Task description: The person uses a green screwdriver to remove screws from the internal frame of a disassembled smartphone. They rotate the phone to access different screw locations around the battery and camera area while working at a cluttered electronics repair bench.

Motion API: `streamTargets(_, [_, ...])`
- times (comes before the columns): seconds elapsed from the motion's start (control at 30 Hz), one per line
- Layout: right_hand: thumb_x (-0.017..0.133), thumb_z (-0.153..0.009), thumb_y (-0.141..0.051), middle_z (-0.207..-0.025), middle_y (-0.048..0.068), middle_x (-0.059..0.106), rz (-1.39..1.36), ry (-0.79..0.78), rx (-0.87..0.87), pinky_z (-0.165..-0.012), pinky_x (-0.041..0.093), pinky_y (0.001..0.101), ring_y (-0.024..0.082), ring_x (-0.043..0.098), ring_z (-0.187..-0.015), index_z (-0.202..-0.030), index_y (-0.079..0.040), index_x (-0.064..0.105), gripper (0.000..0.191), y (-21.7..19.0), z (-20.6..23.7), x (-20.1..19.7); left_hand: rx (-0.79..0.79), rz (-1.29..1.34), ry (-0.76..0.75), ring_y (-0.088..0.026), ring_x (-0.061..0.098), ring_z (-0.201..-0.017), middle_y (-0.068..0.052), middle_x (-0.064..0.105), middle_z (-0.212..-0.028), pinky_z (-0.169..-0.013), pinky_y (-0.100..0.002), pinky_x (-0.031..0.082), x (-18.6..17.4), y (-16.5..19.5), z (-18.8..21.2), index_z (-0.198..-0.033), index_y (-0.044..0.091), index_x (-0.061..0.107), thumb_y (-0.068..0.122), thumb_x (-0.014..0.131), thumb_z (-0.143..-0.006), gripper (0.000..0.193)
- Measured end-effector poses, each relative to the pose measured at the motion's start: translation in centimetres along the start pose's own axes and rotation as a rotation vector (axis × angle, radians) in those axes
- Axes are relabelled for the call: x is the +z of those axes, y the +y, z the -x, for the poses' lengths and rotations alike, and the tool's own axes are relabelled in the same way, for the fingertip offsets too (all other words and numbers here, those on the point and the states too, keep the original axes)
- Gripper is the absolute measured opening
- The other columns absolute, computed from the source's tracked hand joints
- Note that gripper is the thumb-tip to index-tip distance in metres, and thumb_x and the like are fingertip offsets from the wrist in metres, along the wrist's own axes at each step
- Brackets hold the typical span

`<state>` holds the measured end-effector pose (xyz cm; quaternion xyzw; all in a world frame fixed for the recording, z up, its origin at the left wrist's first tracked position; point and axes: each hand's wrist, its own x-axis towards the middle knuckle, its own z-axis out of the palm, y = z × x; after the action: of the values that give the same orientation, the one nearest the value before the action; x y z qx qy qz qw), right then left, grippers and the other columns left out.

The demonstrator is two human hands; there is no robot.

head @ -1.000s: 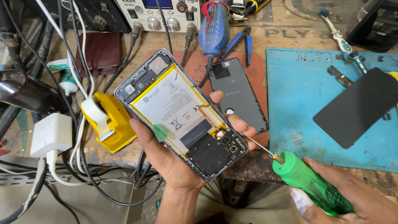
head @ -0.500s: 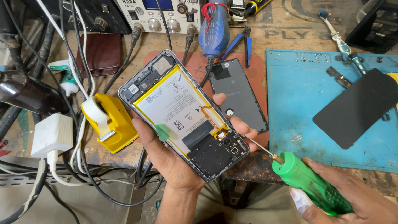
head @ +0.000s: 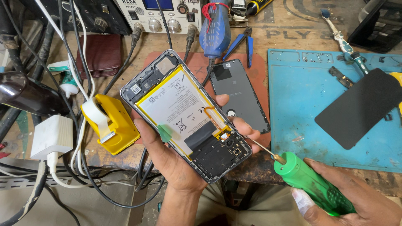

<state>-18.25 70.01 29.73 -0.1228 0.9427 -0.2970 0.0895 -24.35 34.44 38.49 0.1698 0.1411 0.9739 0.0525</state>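
My left hand (head: 176, 163) holds an opened smartphone (head: 184, 113) from below, back cover off, its pale battery and dark circuit shields facing up. The thumb rests on the left edge, the fingertips wrap the right edge. My right hand (head: 356, 201) grips a green-handled screwdriver (head: 310, 184). Its thin metal tip points up-left and ends right beside the phone's lower right edge, next to my left fingertips. The removed dark back cover (head: 240, 94) lies on a reddish mat behind the phone.
A blue work mat (head: 301, 92) on the right carries a black screen panel (head: 360, 109) and small parts. A yellow tape dispenser (head: 111, 121), white charger (head: 50, 136), tangled cables, a brown wallet (head: 102, 52), blue pliers (head: 247, 42) and bench instruments crowd the left and back.
The phone has shifted slightly up and right in my left hand. The screwdriver stays almost where it was, tip near the phone's lower right edge.
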Motion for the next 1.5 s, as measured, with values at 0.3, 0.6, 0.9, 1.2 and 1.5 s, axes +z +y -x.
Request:
streamTargets(0.3, [0.09,-0.072,-0.047,-0.124,0.019,0.07,-0.008,-0.028,0.091,-0.102,0.055,0.0464,0.031,0.069,-0.118,-0.148,-0.001,0.054,0.096,-1.0,-0.1,-0.3,0.047,0.075,0.014,-0.049,0.071,-0.088,-0.032,0.068,-0.109,-0.075,-0.062,0.06,0.7,0.0,-0.3,-0.14,-0.008,0.05,0.088,0.022,-0.085,0.114])
streamTargets(0.6, [0.089,-0.069,-0.041,-0.119,0.015,0.072,-0.034,0.011,0.148,-0.103,0.057,0.042,0.026,0.071,-0.116,-0.148,-0.005,0.056,0.093,-2.2,-0.3,-0.4,-0.059,0.109,-0.024,-0.052,0.068,-0.103,-0.041,0.064,-0.112,-0.095,-0.067,0.055,-0.3,0.4,0.2,-0.145,-0.013,0.047,0.093,0.023,-0.089,0.123])
streamTargets(0.9, [0.089,-0.071,-0.04,-0.116,0.017,0.072,-0.043,0.059,0.084,-0.098,0.058,0.042,0.027,0.073,-0.111,-0.146,-0.001,0.057,0.091,-2.1,0.1,0.0,-0.124,0.159,-0.032,-0.053,0.064,-0.112,-0.041,0.063,-0.12,-0.1,-0.064,0.052,-0.8,0.4,0.7,-0.147,-0.014,0.046,0.096,0.021,-0.085,0.128])
streamTargets(1.2, [0.089,-0.075,-0.038,-0.117,0.019,0.073,-0.101,0.109,-0.038,-0.098,0.057,0.0422,0.028,0.073,-0.111,-0.146,0.002,0.057,0.088,-1.9,0.4,0.2,-0.119,0.154,-0.058,-0.053,0.064,-0.111,-0.041,0.063,-0.119,-0.098,-0.063,0.052,-1.1,0.3,0.7,-0.145,-0.014,0.045,0.095,0.021,-0.086,0.126])
streamTargets(1.5, [0.091,-0.072,-0.042,-0.123,0.019,0.07,-0.007,0.027,0.092,-0.103,0.054,0.0456,0.03,0.068,-0.119,-0.149,0.0,0.054,0.094,-0.8,0.2,0.2,-0.033,0.228,-0.084,-0.056,0.067,-0.106,-0.041,0.063,-0.12,-0.09,-0.069,0.055,-0.4,0.2,0.1,-0.155,-0.006,0.041,0.089,0.026,-0.093,0.115])
